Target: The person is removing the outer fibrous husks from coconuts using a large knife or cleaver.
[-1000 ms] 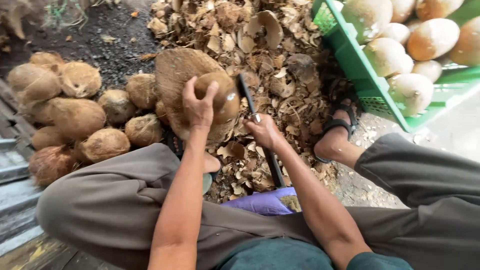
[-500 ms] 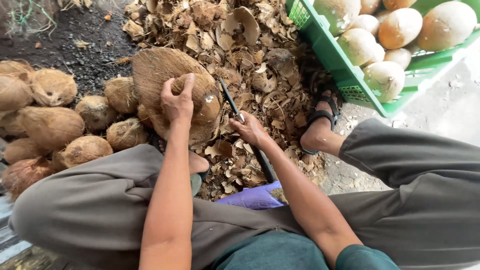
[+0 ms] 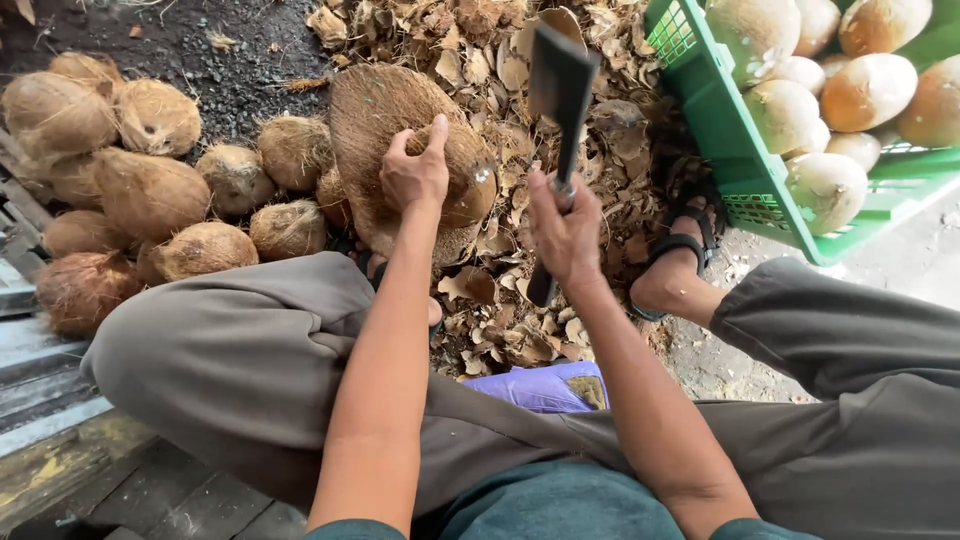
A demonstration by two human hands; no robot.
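Husked coconuts (image 3: pixel 150 190) lie piled at left. At upper centre, the left hand (image 3: pixel 415 175) clasps a coconut (image 3: pixel 385 120); the right hand (image 3: pixel 565 230) grips a raised cleaver (image 3: pixel 560 85). Upper right, a green crate (image 3: pixel 735 160) holds peeled coconuts (image 3: pixel 865 90).

Rough fibrous coconut (image 3: pixel 400 150), plastic crate (image 3: pixel 740 150)

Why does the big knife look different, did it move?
Yes. The right hand has lifted the cleaver: its blade now stands raised above the coconut the left hand holds, no longer low beside it.
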